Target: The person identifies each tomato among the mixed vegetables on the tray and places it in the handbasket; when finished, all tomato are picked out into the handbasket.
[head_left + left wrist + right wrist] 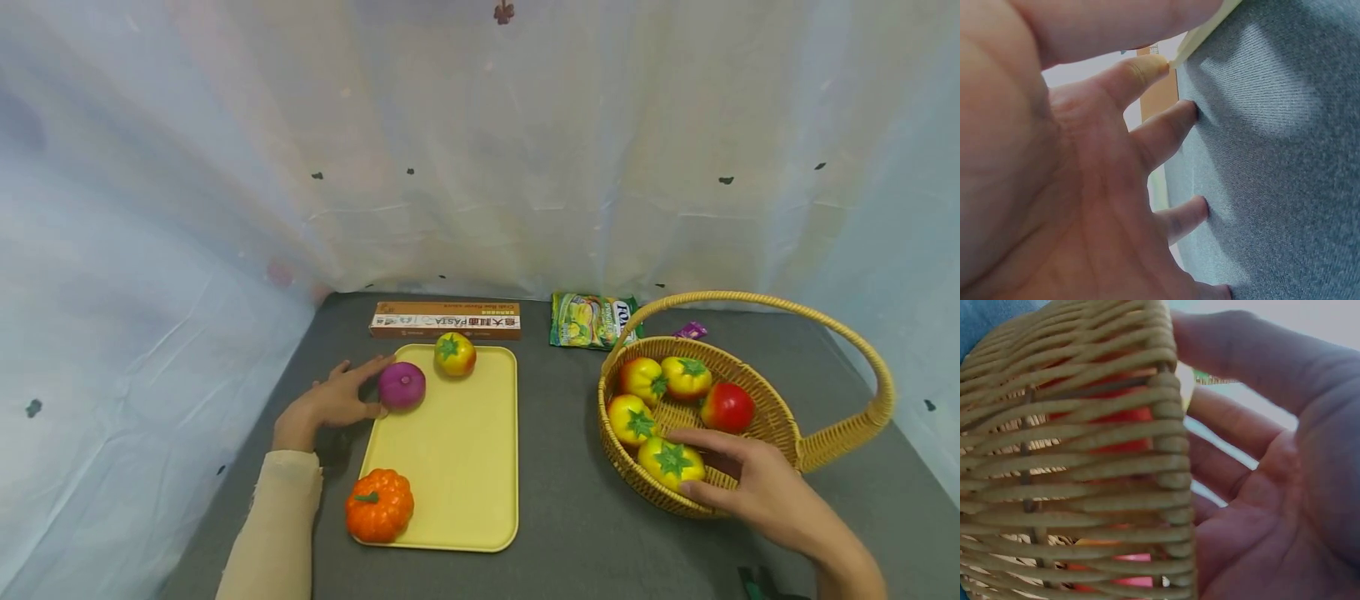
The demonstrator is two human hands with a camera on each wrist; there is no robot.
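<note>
My left hand (335, 400) spreads its fingers at the left edge of a yellow tray (457, 467). Its thumb and index finger lie beside a purple onion (402, 386); in the left wrist view the other fingertips (1186, 112) are down on the grey cloth. Over the near rim of a wicker basket (776, 417), my right hand (772, 492) pinches a yellow tomato-like fruit (667, 467) with a green star-shaped top. Similar fruits (637, 417) and a red fruit (727, 407) lie in the basket. In the right wrist view, the wicker wall (1079, 456) hides most of the held fruit.
An orange pumpkin (379, 506) sits at the tray's near left corner, and a yellow-red fruit (454, 355) at its far edge. Behind are a pasta box (446, 321), a green packet (592, 321) and a small purple wrapper (691, 331). The tall basket handle (847, 333) arches at the right.
</note>
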